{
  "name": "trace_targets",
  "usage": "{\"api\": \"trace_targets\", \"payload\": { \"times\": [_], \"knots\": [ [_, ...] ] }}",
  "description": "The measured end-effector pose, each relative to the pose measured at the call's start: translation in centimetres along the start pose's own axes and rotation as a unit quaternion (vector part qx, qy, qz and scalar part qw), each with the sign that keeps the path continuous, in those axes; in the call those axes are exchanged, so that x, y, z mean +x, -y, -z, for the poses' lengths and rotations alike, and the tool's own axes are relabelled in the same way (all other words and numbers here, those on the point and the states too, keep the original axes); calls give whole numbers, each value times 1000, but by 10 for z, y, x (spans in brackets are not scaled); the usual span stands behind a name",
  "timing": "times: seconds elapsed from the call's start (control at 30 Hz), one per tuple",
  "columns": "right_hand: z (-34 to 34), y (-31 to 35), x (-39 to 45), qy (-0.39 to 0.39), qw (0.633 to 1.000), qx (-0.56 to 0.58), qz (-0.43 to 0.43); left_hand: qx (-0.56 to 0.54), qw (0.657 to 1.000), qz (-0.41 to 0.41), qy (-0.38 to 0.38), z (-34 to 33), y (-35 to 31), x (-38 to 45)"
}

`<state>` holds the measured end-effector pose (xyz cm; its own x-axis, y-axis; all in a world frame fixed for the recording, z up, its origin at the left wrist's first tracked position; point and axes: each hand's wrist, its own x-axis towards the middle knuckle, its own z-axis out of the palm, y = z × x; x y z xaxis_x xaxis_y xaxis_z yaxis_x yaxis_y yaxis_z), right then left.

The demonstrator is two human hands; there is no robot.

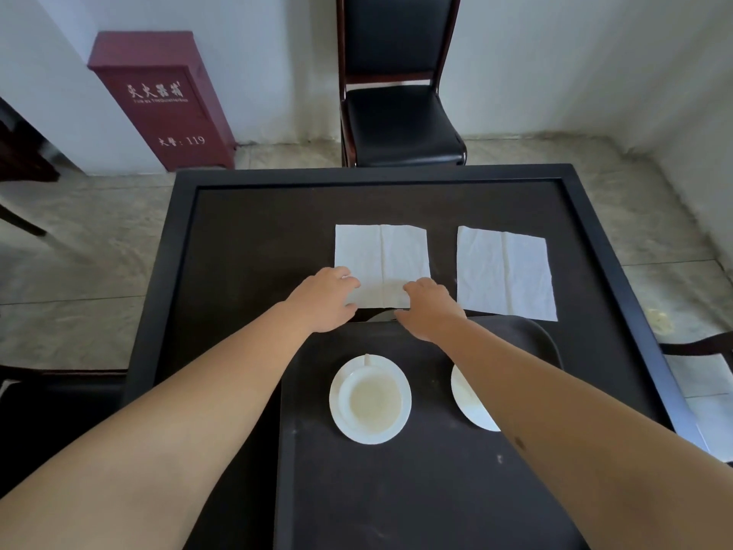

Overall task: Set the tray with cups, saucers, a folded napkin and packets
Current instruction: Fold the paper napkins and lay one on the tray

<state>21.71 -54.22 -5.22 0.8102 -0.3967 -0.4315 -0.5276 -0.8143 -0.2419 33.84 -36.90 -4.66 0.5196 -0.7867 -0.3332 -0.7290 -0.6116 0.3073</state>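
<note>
— On the floor past the far edge: black chair (396,113); off the far left corner, red cabinet (166,101) against the wall.
— And the biggest piece up close?
— Dark square table (246,240) with a raised rim. At its near edge, overhanging toward the camera, black tray (396,490).
— On the tray?
— Toward its far left, white saucer (392,426) with a cup (375,400) upright on it, pale inside. Toward its far right, second saucer (470,402), mostly hidden under the right forearm; cup there, cannot tell.
— Napkins?
— Two, flat and unfolded on the table beyond the tray's far edge. Left napkin (382,256) near the table's middle, right napkin (505,271) just beside it, apart.
— Hands?
— Left hand (323,301) on the left napkin's near left corner, right hand (430,307) on its near right corner. Fingers curled onto the paper; pinching or merely pressing, cannot tell.
</note>
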Motion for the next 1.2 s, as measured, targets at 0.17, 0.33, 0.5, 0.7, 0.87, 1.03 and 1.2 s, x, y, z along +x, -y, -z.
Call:
{"api": "trace_targets", "payload": {
  "times": [0.17,0.33,0.5,0.7,0.87,1.03,1.2],
  "knots": [
    [-10,-1,17,-34,999,-4,-40,23,1000,-14,15,-22,8,9],
    [-11,-2,41,-49,999,5,-3,48,998,-20,-47,-31,1,9],
    [0,-4,68,-40,998,20,45,58,993,-44,-97,-30,-14,13],
    [6,-3,79,-121,992,40,8,46,989,2,-140,-25,-5,29],
    [6,-4,85,-131,984,60,-106,27,995,24,-96,-32,15,30],
    [16,-7,98,-112,980,126,-101,65,990,64,-112,-43,6,18],
    [20,-7,108,-164,967,192,-35,114,976,85,-168,-34,-1,23]
  ]
}}
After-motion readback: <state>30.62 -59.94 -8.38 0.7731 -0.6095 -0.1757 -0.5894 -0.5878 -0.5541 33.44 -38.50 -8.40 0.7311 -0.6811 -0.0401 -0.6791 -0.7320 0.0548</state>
